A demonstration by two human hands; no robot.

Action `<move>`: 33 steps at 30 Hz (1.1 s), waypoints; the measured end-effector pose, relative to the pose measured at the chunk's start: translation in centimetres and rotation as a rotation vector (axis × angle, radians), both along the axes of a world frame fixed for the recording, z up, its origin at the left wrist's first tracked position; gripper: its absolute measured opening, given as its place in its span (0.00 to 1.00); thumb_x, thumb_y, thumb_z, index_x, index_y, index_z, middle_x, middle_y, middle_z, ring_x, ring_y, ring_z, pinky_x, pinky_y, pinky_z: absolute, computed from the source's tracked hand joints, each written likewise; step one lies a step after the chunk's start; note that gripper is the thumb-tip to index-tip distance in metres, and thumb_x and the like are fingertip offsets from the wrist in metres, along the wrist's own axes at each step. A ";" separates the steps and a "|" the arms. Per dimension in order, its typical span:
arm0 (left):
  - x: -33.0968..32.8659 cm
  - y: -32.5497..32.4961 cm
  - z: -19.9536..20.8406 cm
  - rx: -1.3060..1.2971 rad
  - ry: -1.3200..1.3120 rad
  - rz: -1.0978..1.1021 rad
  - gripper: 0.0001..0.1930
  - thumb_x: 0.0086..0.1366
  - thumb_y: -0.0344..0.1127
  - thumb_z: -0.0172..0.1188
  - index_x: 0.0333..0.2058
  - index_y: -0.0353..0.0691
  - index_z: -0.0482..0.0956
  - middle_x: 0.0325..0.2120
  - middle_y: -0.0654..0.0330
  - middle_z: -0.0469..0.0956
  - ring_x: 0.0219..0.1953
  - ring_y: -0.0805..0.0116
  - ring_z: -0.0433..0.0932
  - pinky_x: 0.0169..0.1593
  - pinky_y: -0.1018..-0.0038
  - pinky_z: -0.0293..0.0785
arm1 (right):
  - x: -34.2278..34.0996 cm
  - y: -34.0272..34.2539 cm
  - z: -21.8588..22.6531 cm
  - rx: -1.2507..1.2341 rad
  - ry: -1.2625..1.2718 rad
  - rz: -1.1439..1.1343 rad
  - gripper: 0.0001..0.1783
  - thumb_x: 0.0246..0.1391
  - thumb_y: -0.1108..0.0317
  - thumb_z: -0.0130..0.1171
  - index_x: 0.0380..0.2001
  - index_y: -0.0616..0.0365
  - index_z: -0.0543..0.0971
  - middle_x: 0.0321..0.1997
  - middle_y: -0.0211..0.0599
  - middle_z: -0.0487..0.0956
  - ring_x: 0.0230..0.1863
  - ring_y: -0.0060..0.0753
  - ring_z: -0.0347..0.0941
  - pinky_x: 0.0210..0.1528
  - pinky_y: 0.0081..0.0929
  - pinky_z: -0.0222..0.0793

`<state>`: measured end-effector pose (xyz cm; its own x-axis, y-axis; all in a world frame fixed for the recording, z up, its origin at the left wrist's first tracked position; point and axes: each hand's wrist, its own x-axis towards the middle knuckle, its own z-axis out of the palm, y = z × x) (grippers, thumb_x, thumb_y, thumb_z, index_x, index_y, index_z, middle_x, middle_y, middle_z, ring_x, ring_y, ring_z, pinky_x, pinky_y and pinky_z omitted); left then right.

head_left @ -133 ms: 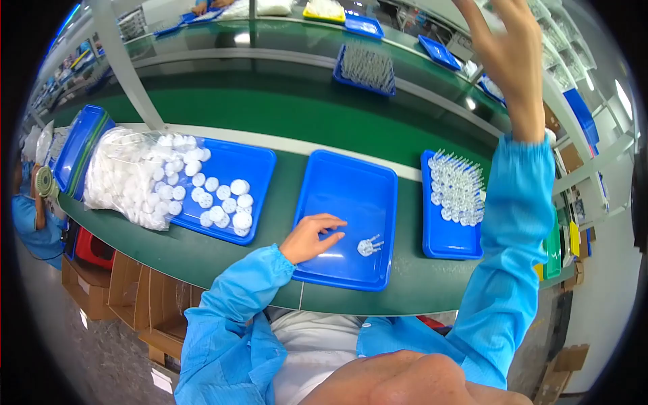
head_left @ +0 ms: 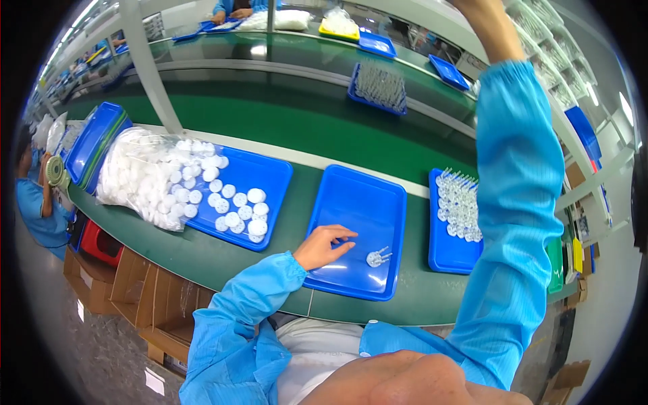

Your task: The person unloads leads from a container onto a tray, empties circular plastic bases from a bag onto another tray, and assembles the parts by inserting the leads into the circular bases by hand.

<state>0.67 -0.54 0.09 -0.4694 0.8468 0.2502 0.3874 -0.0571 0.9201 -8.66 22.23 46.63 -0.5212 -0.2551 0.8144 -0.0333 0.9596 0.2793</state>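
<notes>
On the green worktable (head_left: 416,297), a clear pronged piece (head_left: 379,258) lay in the middle blue tray (head_left: 358,202), to the right of the left hand (head_left: 326,246).

The left hand was over the tray's left side, fingers slack and released, apart from the piece; the right arm stretched upward, its right hand (head_left: 482,13) cut off at the top, so its grip could not be told. Bare tray floor lay beyond the left hand; the right rim stood near the piece.

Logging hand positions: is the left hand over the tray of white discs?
No, the left hand is over the middle blue tray.
</notes>
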 end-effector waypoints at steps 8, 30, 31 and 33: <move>-0.7 0.5 0.0 -0.013 0.119 -0.067 0.13 0.66 0.34 0.66 0.48 0.38 0.85 0.40 0.53 0.84 0.38 0.57 0.82 0.43 0.68 0.80 | -11.8 -4.6 -0.5 -0.117 -0.138 -0.260 0.41 0.50 0.31 0.64 0.42 0.65 0.86 0.47 0.62 0.83 0.51 0.65 0.79 0.57 0.49 0.73; -7.1 -1.8 2.0 0.513 -0.602 -0.111 0.68 0.51 0.57 0.79 0.77 0.41 0.37 0.73 0.52 0.56 0.74 0.58 0.55 0.75 0.61 0.51 | 19.1 -1.4 -32.7 -0.321 -0.458 0.512 0.41 0.26 0.80 0.78 0.51 0.59 0.75 0.53 0.48 0.80 0.57 0.58 0.77 0.56 0.48 0.78; -7.0 -1.3 2.5 0.397 -0.539 -0.123 0.68 0.51 0.48 0.82 0.77 0.41 0.36 0.72 0.51 0.58 0.73 0.59 0.57 0.75 0.64 0.50 | 20.3 -0.8 -35.0 -0.313 -0.531 0.451 0.40 0.27 0.81 0.77 0.51 0.60 0.75 0.55 0.48 0.79 0.59 0.59 0.76 0.57 0.46 0.79; -6.1 -0.3 1.8 0.197 -0.320 -0.015 0.70 0.48 0.41 0.83 0.77 0.41 0.37 0.68 0.47 0.63 0.72 0.56 0.60 0.75 0.60 0.49 | 21.5 0.0 -38.7 -0.420 -0.471 0.441 0.37 0.31 0.82 0.76 0.50 0.60 0.74 0.57 0.49 0.77 0.62 0.61 0.75 0.58 0.46 0.78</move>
<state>-5.41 -0.86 1.87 -0.5378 0.8046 0.2518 0.0797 -0.2488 0.9653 12.80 22.26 7.92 -0.7590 -0.2378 0.6061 -0.4623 0.8524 -0.2444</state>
